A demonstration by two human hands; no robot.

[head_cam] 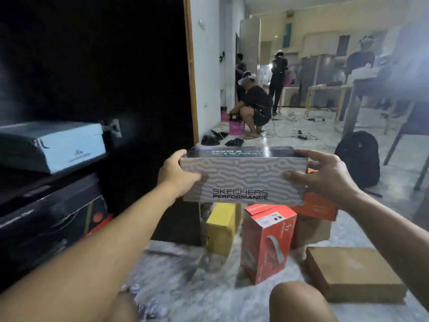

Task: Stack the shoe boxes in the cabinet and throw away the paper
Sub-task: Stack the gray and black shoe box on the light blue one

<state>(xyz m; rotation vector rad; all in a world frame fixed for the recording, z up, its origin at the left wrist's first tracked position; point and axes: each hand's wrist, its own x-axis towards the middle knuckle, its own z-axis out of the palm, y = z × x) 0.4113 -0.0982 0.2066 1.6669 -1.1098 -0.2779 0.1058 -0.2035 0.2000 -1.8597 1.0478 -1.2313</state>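
We hold the grey Skechers box (243, 180) in the air with both arms stretched forward: our left hand (178, 175) grips its left end and our right hand (325, 175) grips its right end, thumbs on the near face. It hangs beside the open dark cabinet (92, 66), where a pale blue box (53, 145) lies on a shelf. Below, on the marbled floor (197, 287), stand a yellow box (222, 228), a red box (267, 242) and a brown box (352, 273).

The cabinet (92, 66) interior is black above the pale blue box (53, 145); dark boxes (46, 228) below are blurred
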